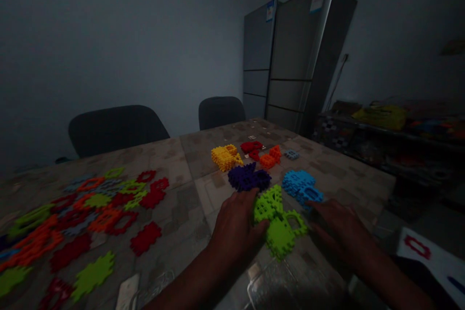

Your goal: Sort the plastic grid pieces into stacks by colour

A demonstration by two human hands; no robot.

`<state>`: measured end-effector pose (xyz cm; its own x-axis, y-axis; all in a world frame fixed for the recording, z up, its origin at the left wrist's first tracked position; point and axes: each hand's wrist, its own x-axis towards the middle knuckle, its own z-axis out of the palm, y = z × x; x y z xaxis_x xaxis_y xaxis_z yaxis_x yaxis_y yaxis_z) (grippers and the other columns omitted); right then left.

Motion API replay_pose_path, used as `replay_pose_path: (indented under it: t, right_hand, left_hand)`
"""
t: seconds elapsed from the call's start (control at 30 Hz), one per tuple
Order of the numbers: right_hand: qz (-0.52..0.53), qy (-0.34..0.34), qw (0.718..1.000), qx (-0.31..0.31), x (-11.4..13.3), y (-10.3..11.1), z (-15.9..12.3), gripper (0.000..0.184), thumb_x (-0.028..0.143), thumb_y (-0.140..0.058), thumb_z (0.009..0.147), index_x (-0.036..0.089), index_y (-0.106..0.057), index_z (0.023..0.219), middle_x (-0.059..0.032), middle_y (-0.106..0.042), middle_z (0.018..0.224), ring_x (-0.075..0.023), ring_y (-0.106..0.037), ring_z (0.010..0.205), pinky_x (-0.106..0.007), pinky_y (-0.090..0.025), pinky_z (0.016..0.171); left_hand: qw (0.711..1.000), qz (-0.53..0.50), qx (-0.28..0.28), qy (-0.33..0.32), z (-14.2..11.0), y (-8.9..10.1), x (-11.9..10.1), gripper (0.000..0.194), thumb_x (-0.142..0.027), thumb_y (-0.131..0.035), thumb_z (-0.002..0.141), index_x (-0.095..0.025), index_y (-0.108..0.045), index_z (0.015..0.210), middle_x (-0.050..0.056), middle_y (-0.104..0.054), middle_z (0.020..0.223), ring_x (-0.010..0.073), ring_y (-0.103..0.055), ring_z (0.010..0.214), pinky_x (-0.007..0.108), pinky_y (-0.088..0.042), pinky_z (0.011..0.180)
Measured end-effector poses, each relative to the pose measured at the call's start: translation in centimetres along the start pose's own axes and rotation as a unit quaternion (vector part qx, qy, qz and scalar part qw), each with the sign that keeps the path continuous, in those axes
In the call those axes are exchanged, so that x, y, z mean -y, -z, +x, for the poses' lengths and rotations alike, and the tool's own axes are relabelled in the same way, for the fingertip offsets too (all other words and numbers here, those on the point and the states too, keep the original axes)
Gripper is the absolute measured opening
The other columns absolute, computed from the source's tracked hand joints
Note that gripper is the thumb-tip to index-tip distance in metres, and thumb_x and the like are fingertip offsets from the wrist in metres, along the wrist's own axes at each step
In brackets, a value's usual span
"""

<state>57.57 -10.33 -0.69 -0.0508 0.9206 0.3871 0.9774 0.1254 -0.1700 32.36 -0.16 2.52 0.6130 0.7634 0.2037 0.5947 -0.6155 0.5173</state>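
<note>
Flanking lime-green jagged foam-piece cluster (278, 223): left hand (236, 225) flat, touching it; right hand (337, 227) spread beside.

Lime-green interlocking-tile build (279, 223) lies flat on the table, partly assembled.

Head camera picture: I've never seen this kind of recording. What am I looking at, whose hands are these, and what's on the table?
One camera sits on a person's head, looking forward and down, so both arms are their own. The left hand rests on a green block build; the right hand lies flat beside it, near a blue build. Neither closes a grip on anything. Behind stand purple, yellow, red and orange builds. Loose flat pieces lie scattered at left on the table. The room is dim; two chairs and tall grey cabinets stand beyond.
</note>
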Motion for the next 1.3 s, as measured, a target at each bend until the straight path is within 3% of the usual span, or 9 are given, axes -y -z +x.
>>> replay_pose_path:
  t: [0.13, 0.23, 0.33, 0.57, 0.93, 1.13, 1.3]
  right_hand:
    - [0.01, -0.106, 0.994, 0.012, 1.7, -0.8, -0.8, 0.03, 0.03, -0.044, 0.092, 0.02, -0.07, 0.104, -0.0137, -0.073, 0.093, -0.0286, -0.069, 0.084, -0.043, -0.054, 0.076]
    - [0.025, -0.147, 0.988, 0.027, 2.6, -1.7, -0.5, 0.032, 0.032, -0.044, 0.092, 0.018, -0.07, 0.105, -0.0144, -0.074, 0.096, -0.0293, -0.07, 0.087, -0.042, -0.054, 0.078]
    - [0.045, -0.154, 0.987, 0.022, 2.9, -2.6, 0.2, 0.03, 0.03, -0.047, 0.091, 0.017, -0.069, 0.106, -0.0147, -0.074, 0.101, -0.0287, -0.07, 0.092, -0.038, -0.054, 0.08]
    - [0.058, -0.142, 0.988, 0.033, 2.8, -3.3, 1.1, 0.027, 0.025, -0.048, 0.093, 0.015, -0.067, 0.108, -0.0166, -0.073, 0.107, -0.0294, -0.068, 0.098, -0.039, -0.052, 0.083]
    - [0.046, -0.154, 0.986, 0.042, 2.6, -3.4, 1.6, 0.023, 0.02, -0.051, 0.091, 0.018, -0.068, 0.106, -0.013, -0.073, 0.107, -0.0265, -0.069, 0.096, -0.034, -0.049, 0.079]
    - [-0.015, -0.219, 0.97, 0.102, 4.1, -2.3, 2.8, 0.036, 0.02, -0.058, 0.09, 0.016, -0.059, 0.125, -0.0142, -0.073, 0.111, -0.0294, -0.07, 0.097, -0.034, -0.047, 0.074]
    - [-0.042, -0.232, 0.961, 0.147, 4.7, -1.5, 4.1, 0.037, 0.015, -0.06, 0.087, 0.017, -0.06, 0.124, -0.0145, -0.073, 0.112, -0.0298, -0.07, 0.097, -0.033, -0.046, 0.072]
  left_hand:
    - [0.999, -0.007, -0.014, -0.042, 0.5, 0.4, 0.2, 0.031, -0.021, -0.06, 0.086, -0.019, -0.066, 0.116, 0.009, -0.07, 0.117, 0.0283, -0.062, 0.109, 0.043, -0.046, 0.098]
    - [0.998, -0.008, -0.02, -0.053, 1.0, 0.3, 0.0, 0.033, -0.021, -0.064, 0.085, -0.019, -0.065, 0.118, 0.009, -0.07, 0.118, 0.0289, -0.061, 0.109, 0.044, -0.046, 0.098]
    - [0.998, -0.011, -0.025, -0.061, 1.2, -0.1, -0.3, 0.042, -0.022, -0.069, 0.083, -0.016, -0.062, 0.124, 0.011, -0.069, 0.12, 0.0314, -0.06, 0.112, 0.048, -0.044, 0.1]
    - [0.996, -0.026, -0.023, -0.077, 1.1, -0.5, -0.6, 0.039, -0.023, -0.068, 0.084, -0.016, -0.063, 0.122, 0.011, -0.069, 0.119, 0.0315, -0.06, 0.111, 0.049, -0.043, 0.101]
    - [0.993, -0.075, -0.069, -0.06, -0.9, -0.9, 2.3, 0.039, -0.025, -0.054, 0.088, -0.017, -0.061, 0.126, 0.012, -0.067, 0.123, 0.0293, -0.06, 0.114, 0.047, -0.047, 0.1]
    - [0.989, -0.106, -0.087, -0.05, -1.8, -1.4, 3.5, 0.038, -0.026, -0.051, 0.092, -0.015, -0.061, 0.127, 0.014, -0.066, 0.124, 0.0295, -0.059, 0.116, 0.05, -0.046, 0.102]
    - [0.987, -0.121, -0.093, -0.046, -2.3, -1.9, 4.3, 0.036, -0.025, -0.051, 0.092, -0.017, -0.06, 0.126, 0.013, -0.066, 0.123, 0.0282, -0.06, 0.114, 0.048, -0.047, 0.101]
